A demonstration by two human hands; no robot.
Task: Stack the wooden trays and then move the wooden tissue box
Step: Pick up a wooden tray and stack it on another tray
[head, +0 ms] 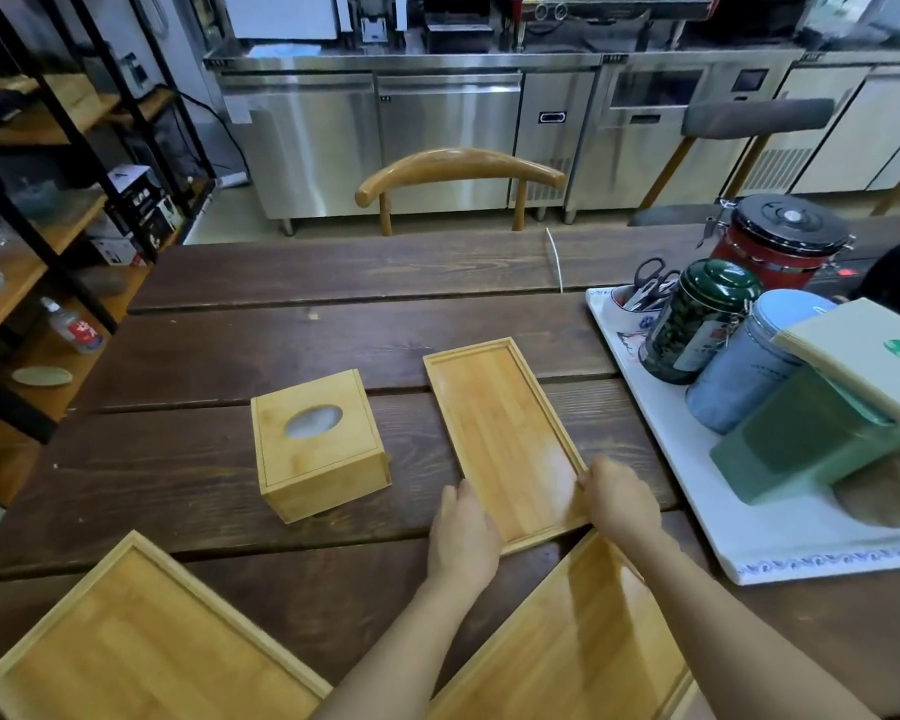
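Wooden small tray (pixel 505 439) mid-table, pinched at near end by left hand (pixel 461 537) and right hand (pixel 619 498), not stacked; next: lift and seat squarely in tray (pixel 578 646) just below; tissue box (pixel 318 444) untouched, left of it.

Both hands grasp the near end of a narrow tray (pixel 505 439) lying on the table (pixel 281 324): left hand (pixel 461 537) at its left edge, right hand (pixel 619 498) at its right edge. A tissue box (pixel 318 444) stands just left. Two larger trays (pixel 141 641) (pixel 583 641) lie nearer.
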